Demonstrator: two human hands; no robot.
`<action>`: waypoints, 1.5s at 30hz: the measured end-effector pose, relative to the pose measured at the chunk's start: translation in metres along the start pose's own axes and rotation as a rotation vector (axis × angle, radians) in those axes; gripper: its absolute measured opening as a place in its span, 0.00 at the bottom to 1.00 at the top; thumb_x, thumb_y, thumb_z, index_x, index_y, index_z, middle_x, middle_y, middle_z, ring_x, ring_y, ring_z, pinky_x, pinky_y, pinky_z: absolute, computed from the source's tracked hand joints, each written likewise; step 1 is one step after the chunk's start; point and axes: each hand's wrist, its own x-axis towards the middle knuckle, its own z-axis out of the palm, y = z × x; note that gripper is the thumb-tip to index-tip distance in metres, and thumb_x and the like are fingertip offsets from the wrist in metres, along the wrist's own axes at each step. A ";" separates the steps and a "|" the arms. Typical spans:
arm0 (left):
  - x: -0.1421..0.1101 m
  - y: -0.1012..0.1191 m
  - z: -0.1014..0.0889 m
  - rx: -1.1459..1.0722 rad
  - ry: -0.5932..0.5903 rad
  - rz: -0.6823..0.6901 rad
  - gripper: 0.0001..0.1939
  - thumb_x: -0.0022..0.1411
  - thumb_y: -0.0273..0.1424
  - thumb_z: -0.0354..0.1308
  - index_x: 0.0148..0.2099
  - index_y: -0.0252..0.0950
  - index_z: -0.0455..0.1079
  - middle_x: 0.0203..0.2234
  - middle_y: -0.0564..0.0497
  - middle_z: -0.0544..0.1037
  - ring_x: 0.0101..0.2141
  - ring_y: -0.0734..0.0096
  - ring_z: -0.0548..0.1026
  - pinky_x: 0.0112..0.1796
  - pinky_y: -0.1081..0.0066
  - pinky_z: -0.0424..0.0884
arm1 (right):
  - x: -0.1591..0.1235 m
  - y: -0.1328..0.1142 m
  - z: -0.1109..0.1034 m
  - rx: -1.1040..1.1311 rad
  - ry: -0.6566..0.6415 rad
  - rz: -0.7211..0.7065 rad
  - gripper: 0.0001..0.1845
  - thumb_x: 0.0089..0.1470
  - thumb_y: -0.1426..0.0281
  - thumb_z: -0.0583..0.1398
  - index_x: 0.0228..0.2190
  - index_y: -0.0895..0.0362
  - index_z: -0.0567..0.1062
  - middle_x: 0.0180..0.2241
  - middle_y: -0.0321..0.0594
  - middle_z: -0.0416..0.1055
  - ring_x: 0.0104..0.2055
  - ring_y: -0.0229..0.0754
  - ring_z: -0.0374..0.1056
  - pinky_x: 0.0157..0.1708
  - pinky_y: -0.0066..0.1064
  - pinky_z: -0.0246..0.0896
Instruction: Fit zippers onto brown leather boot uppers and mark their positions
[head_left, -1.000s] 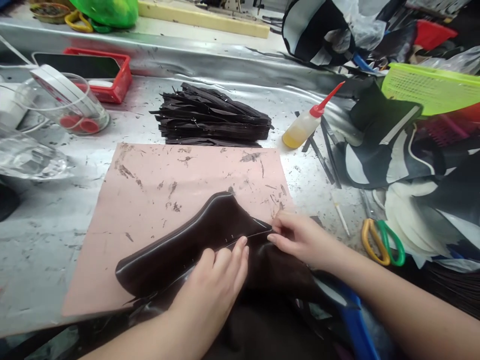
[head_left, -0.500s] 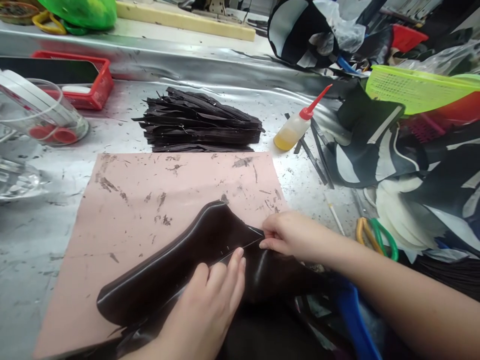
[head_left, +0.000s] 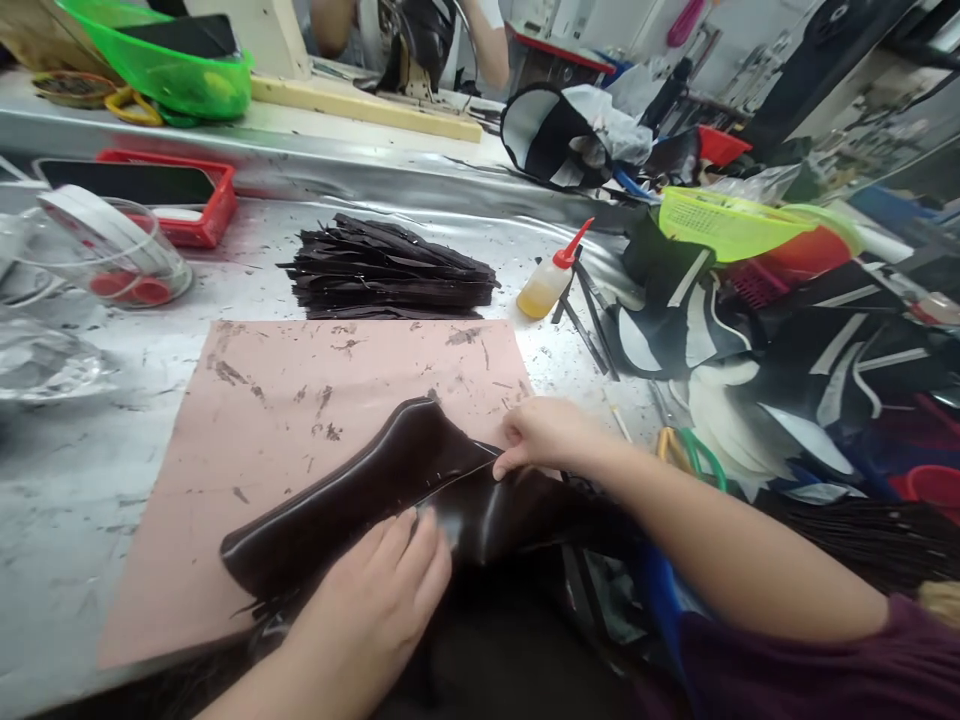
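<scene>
A glossy dark brown leather piece (head_left: 352,490), shaped like a boot shaft, lies folded on a pink board (head_left: 255,390) and hangs over its near edge. A seam line with small pale stitches or thread ends runs along it. My right hand (head_left: 544,437) pinches the leather at the seam's far right end, thumb and forefinger together. Lower left, my left hand (head_left: 390,575) has its fingers bent and close together on the leather beside the seam; its thumb is hidden.
Behind the board lie a stack of dark strips (head_left: 390,270) and a red-tipped glue bottle (head_left: 546,285). To the right are scissors (head_left: 694,455), black-and-white cut pieces (head_left: 675,320) and a lime basket (head_left: 727,225). At left stands a clear cup (head_left: 161,270). Another person's arm (head_left: 487,45) shows at the back.
The view has tilted up and swung right, bringing another person's arms into sight. My left hand has slid down-left along the seam, its fingers drawing in. My right hand keeps its pinch.
</scene>
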 end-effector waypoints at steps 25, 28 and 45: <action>-0.085 0.002 -0.029 -0.259 0.339 -0.756 0.09 0.58 0.35 0.55 0.34 0.33 0.68 0.28 0.48 0.73 0.30 0.68 0.72 0.34 0.68 0.69 | -0.106 -0.081 0.028 0.007 0.815 -0.253 0.14 0.55 0.66 0.53 0.42 0.56 0.72 0.45 0.50 0.70 0.48 0.55 0.66 0.47 0.49 0.61; -0.086 -0.010 -0.027 -0.829 0.227 -1.145 0.17 0.55 0.42 0.56 0.41 0.34 0.68 0.33 0.48 0.75 0.33 0.66 0.74 0.35 0.67 0.70 | -0.097 -0.046 -0.004 0.120 0.494 -0.076 0.18 0.56 0.60 0.51 0.40 0.55 0.73 0.43 0.48 0.72 0.45 0.55 0.67 0.42 0.47 0.65; -0.093 0.000 -0.028 -1.928 0.205 -0.930 0.33 0.50 0.44 0.54 0.55 0.30 0.64 0.45 0.39 0.74 0.46 0.52 0.72 0.42 0.61 0.72 | -0.034 -0.056 -0.007 0.569 0.100 -0.206 0.12 0.44 0.63 0.60 0.21 0.55 0.62 0.21 0.31 0.62 0.26 0.37 0.61 0.28 0.29 0.58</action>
